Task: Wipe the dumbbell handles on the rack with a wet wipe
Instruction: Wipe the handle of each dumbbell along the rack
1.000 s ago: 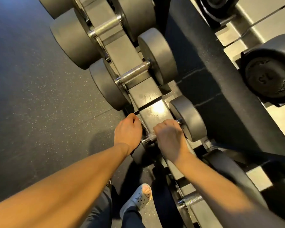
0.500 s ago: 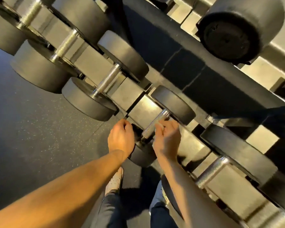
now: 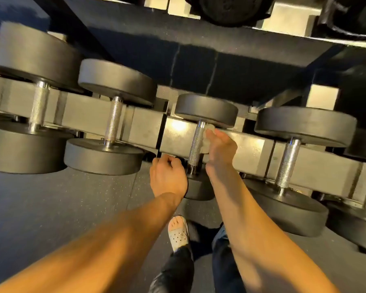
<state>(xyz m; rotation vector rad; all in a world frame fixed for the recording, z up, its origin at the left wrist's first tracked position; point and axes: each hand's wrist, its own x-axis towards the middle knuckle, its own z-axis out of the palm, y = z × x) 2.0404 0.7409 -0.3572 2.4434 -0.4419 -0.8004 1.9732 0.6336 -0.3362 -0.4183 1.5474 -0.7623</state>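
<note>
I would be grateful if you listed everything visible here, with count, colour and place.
Lower-tier dumbbells: five, whole or partly cut off, grey heads, chrome handles, side by side on the rack.
Upper-tier dumbbells: at least two, black, top edge.
Rack: one, grey metal, across the frame.
Wet wipe: one, white, against the middle dumbbell's handle.
Floor: dark, speckled, below the rack.
Shoe: one, white, bottom centre.
Left hand: fingers curled, at that dumbbell's near head.
Right hand: holding the wipe.
</note>
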